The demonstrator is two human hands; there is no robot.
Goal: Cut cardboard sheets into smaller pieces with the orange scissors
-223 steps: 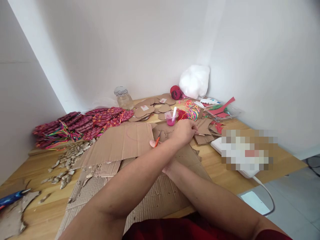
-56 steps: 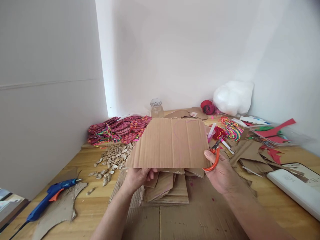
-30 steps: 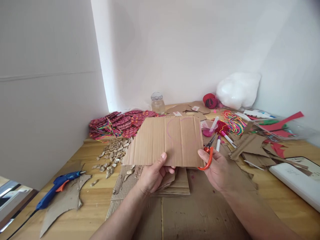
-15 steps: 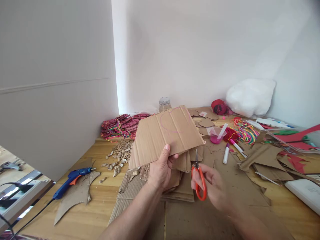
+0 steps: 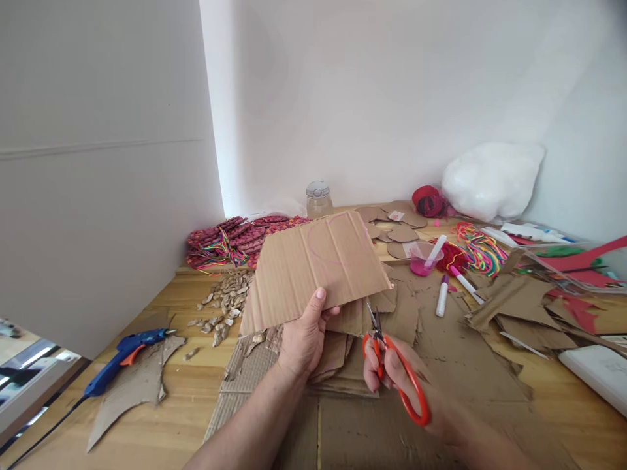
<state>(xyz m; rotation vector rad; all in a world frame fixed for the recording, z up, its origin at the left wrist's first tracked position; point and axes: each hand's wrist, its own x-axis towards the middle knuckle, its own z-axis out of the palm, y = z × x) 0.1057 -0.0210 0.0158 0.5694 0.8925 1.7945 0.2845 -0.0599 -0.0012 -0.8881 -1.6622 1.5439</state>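
Note:
My left hand [image 5: 306, 333] grips a piece of cardboard [image 5: 313, 271] by its lower edge, thumb on the front face. A faint pink curved outline is drawn on the board's upper right part. To the right and a little lower, my right hand [image 5: 399, 378] holds orange-handled scissors [image 5: 416, 398], fingers through the loops. Their blades point up toward the board's lower right edge, slightly parted and apart from it. Beneath both hands lies a stack of cut cardboard pieces [image 5: 357, 369] on a larger cardboard sheet [image 5: 392, 434].
A blue glue gun [image 5: 122, 359] rests at left on a cardboard scrap [image 5: 142, 385]. Shells [image 5: 230, 297], braided bundles [image 5: 245, 238] and a jar [image 5: 319, 199] stand behind. Markers [image 5: 442, 297], a pink cup [image 5: 422, 261], yarn [image 5: 482, 251] and cardboard scraps [image 5: 529, 307] crowd the right.
The scissors have turned in my right hand, handles swinging toward the lower right and blades opening a little. The cardboard stays in my left hand, slightly further left in view.

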